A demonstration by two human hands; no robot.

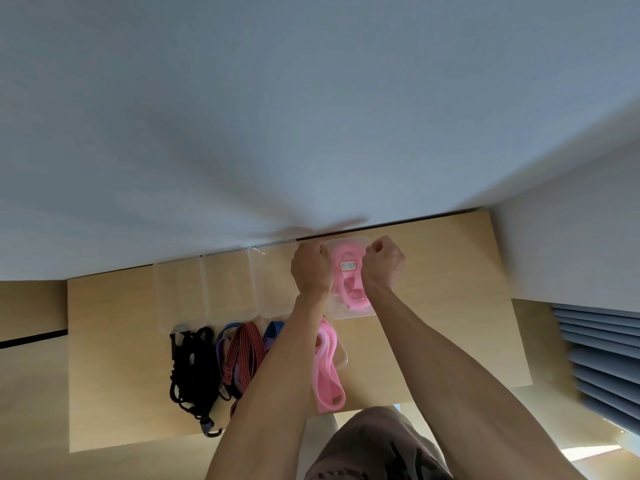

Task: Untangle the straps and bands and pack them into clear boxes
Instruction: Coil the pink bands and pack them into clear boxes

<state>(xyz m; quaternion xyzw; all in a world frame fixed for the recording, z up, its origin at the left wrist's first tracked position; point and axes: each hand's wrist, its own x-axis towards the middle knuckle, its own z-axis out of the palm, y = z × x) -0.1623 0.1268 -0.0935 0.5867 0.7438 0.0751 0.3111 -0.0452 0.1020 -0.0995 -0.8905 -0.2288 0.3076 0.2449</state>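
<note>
Two hands point(310, 268) point(382, 263) gripping clear box point(349, 311), pink band point(348, 271) inside

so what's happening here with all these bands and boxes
A person is working at a light wooden table. Both fists, the left hand and the right hand, are closed at the two far corners of a clear plastic box holding a pink band. Three empty clear boxes sit to its left. A loose pink band, a red-and-black striped strap and a black cord bundle wait nearer the person.
</note>
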